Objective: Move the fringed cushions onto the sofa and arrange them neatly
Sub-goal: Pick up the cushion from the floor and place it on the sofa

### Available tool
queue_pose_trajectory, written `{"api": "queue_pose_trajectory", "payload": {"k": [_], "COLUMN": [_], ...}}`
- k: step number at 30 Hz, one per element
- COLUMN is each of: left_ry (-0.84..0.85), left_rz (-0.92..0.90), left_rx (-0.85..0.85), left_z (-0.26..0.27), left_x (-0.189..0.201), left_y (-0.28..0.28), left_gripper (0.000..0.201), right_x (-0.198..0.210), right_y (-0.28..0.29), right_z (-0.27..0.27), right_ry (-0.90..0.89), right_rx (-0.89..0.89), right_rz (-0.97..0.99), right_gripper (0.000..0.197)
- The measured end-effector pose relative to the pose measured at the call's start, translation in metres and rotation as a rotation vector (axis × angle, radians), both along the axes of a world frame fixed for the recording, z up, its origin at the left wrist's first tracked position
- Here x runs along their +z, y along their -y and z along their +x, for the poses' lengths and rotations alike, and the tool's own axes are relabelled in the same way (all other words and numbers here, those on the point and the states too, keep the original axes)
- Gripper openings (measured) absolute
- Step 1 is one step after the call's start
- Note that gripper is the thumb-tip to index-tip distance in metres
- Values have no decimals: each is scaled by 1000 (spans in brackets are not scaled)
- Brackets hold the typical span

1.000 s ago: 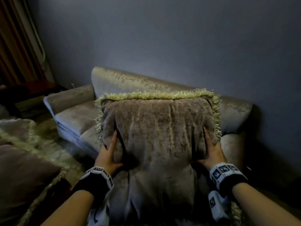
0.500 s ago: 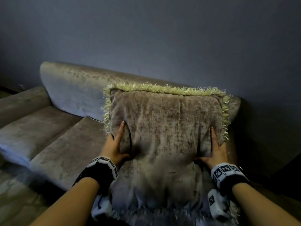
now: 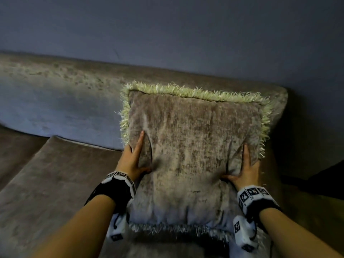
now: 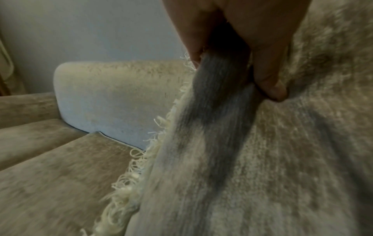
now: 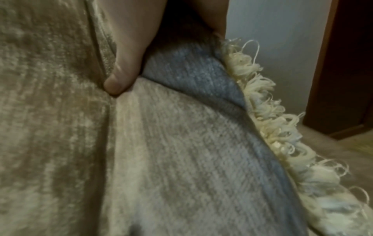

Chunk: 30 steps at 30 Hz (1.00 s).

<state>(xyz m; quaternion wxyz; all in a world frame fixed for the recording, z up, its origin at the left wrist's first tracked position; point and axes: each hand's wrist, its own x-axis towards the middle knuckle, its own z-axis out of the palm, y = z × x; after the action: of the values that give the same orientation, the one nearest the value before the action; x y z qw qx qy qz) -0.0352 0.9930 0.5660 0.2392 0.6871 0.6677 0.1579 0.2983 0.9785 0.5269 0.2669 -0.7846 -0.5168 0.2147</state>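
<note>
A taupe velvet cushion with a pale fringe (image 3: 191,146) stands upright against the right end of the sofa backrest (image 3: 65,108). My left hand (image 3: 134,157) grips its left edge and my right hand (image 3: 245,168) grips its right edge. In the left wrist view the left hand (image 4: 252,39) pinches a fold of the cushion (image 4: 262,159) between thumb and fingers. The right wrist view has the right hand (image 5: 131,47) dug into the cushion (image 5: 181,159) the same way. The cushion's lower fringe hangs just over the sofa seat (image 3: 55,183); whether it touches I cannot tell.
A blue-grey wall (image 3: 167,34) runs close behind the sofa. Dark furniture (image 3: 325,175) stands just past the sofa's right end, seen as a brown panel (image 5: 343,63) in the right wrist view. To the left of the cushion the seat stretches on.
Both hands have carried the cushion forward and to the right, up to the backrest at the sofa's right end. The grip on both sides is unchanged.
</note>
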Motion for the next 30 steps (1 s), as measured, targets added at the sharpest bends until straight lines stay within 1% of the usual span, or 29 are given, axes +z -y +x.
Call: {"api": "queue_pose_trajectory", "payload": {"k": [8,11,15,18,22,26,27,29,30], "left_ry": [12,-38,-5,20,-53,-210,-223,-220,-228], "left_rz": [-90,-115,-111,-147,-283,-464,-490,-500,-460], "left_rx": [-5,3,12,6,-47,-58,-60,-59,-50], "left_z": [6,5,2,-2,-12,-9,-9,-13,-16], "left_x": [-77,-109,-142,-145,-147,-157,-156,-151,-147], "left_y": [-67,-85,-94,-90,-83,-95,-99,-100,-100], "left_gripper": [121,117,111,109,113,117,118,114,110], "right_x": [-65,-95,-124,-132,-133,-135,-133,-124,-118], "right_y": [-63,-75,-81,-74,-66,-69,-69,-64,-59], "right_z": [4,3,3,7,11,0,0,1,4], "right_ry": [9,64,56,21,9,176,212,254,273], "right_rx": [-8,-10,45,127,141,167,180,164,140], "right_rz": [-124,-176,-194,-226,-376,-570,-599,-630,-617], "right_gripper": [131,135,134,130,134,133,133,131,126]}}
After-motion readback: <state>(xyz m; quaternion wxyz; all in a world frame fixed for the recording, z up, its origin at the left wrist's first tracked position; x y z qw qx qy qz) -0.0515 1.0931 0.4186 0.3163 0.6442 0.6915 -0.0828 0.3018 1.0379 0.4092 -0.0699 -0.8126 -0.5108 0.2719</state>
